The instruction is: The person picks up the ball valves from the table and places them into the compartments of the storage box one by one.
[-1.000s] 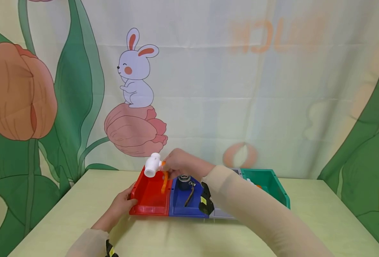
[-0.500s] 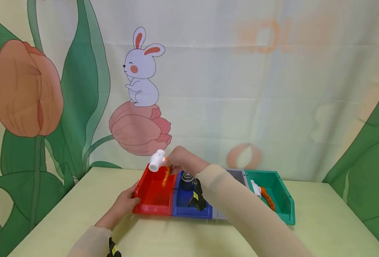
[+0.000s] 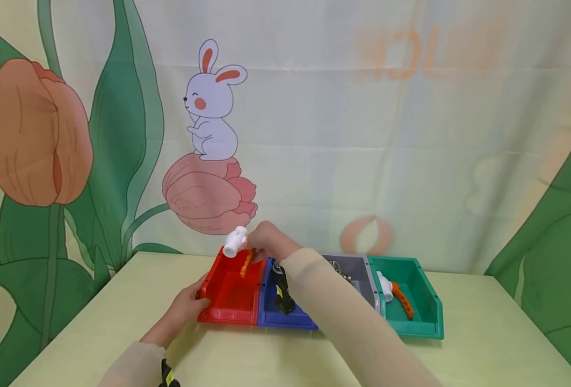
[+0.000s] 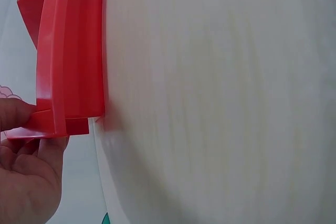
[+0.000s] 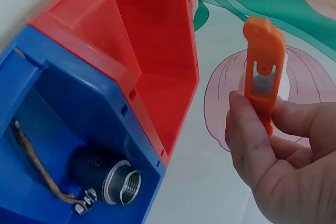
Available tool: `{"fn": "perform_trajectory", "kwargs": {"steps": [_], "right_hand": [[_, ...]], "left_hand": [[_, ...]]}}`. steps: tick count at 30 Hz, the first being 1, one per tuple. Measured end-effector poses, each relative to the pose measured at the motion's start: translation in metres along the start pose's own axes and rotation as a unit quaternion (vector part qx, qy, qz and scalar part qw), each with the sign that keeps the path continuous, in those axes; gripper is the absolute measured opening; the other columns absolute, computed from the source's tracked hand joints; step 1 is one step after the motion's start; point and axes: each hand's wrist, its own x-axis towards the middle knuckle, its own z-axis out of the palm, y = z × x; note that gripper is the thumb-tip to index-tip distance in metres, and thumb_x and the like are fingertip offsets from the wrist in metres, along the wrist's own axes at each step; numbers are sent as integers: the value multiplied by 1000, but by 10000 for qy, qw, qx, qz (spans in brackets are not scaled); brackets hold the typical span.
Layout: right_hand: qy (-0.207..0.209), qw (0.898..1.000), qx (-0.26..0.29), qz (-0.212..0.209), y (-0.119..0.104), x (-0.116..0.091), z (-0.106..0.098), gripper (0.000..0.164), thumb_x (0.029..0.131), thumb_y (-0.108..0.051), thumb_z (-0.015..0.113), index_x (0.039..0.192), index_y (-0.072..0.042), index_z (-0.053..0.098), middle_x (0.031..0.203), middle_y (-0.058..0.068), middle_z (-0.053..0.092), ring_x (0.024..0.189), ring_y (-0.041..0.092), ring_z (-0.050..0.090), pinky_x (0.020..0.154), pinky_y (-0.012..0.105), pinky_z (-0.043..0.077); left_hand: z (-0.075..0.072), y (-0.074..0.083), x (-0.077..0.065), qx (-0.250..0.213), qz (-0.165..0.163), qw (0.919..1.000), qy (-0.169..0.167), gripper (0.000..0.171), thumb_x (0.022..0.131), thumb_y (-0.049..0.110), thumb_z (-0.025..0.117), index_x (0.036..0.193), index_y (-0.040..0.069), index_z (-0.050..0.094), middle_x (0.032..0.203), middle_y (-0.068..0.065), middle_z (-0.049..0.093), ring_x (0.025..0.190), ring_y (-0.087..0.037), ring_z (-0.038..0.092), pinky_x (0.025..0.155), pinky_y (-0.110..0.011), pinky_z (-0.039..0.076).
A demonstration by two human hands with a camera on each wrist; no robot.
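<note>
My right hand (image 3: pixel 268 240) pinches the orange lever of a white plastic ball valve (image 3: pixel 235 241), held in the air over the back of the red bin (image 3: pixel 234 317). In the right wrist view the thumb and fingers hold the orange lever (image 5: pixel 265 85); the white body is mostly hidden behind it. My left hand (image 3: pixel 188 301) grips the red bin's left wall, thumb on one side and fingers on the other, as the left wrist view also shows. Inside the red bin I see only bare floor and walls.
Joined to the red bin are a blue bin (image 3: pixel 290 321) with a dark metal ball valve (image 5: pixel 100 174), a grey bin (image 3: pixel 362 277) with metal fittings (image 3: pixel 335 266), and a green bin (image 3: pixel 423 279) with another white valve (image 3: pixel 385 286). A printed curtain (image 3: pixel 304 161) hangs behind the table (image 3: pixel 478 322).
The right forearm has shifted left, uncovering more of the grey and green bins. The valve stays raised over the red bin's back, and the left hand keeps its grip. The head view has turned slightly.
</note>
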Motion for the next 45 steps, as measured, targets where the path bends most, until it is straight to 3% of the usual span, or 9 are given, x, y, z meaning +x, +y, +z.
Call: {"fn": "perform_trajectory", "kwargs": {"steps": [16, 24, 35, 45], "right_hand": [[40, 9995, 121, 282, 23, 25, 28, 23, 94, 1, 67, 115, 8, 66, 101, 18, 65, 82, 32, 70, 88, 43, 64], [147, 9992, 122, 346, 30, 30, 39, 26, 91, 4, 68, 117, 8, 65, 109, 20, 69, 91, 36, 74, 85, 44, 65], [293, 9987, -373, 209, 37, 34, 46, 27, 89, 3, 70, 113, 10, 62, 98, 18, 65, 88, 36, 78, 78, 40, 65], [558, 9941, -916, -142, 43, 47, 61, 12, 88, 2, 65, 98, 8, 64, 91, 14, 66, 73, 33, 77, 63, 34, 65]], "left_hand": [[-2, 0, -1, 40, 3, 10000, -3, 72, 99, 2, 55, 162, 3, 20, 158, -30, 37, 139, -50, 40, 105, -53, 57], [-7, -3, -1, 59, 39, 10000, -2, 72, 99, 3, 56, 162, 3, 21, 157, -29, 39, 139, -50, 41, 103, -53, 58], [-1, 1, -1, 105, -27, 9999, 12, 71, 99, 2, 55, 162, 3, 22, 159, -31, 36, 141, -51, 39, 107, -54, 54], [-5, -1, -1, 85, -30, 10000, -33, 71, 100, 4, 54, 163, 5, 21, 162, -30, 34, 143, -50, 39, 109, -54, 54]]}}
